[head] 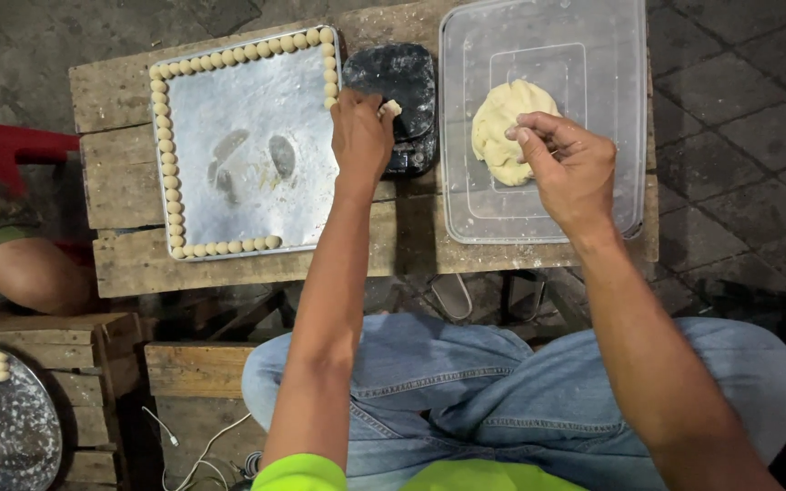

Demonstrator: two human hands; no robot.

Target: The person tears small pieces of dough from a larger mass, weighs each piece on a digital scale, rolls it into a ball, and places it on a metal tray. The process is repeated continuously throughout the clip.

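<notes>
Rough wooden planks form a low table (229, 273) over dark paving stones; only the head view is on offer. Much is cut off: a person's bare arm (34, 273) at the left edge, a round metal tray (11, 436) in the bottom corner. The black scale (402, 82) sits half hidden behind the left hand (359, 136), whose fingers pinch a small dough piece (391, 107) over it. A square metal tray (247, 145) holds small dough balls (166, 136) lining its edges; the clear plastic tub (593, 55) holds a pale dough lump (502, 127); the right hand (570, 168) hovers over that lump, fingers curled loosely, whether gripping anything I cannot tell.
</notes>
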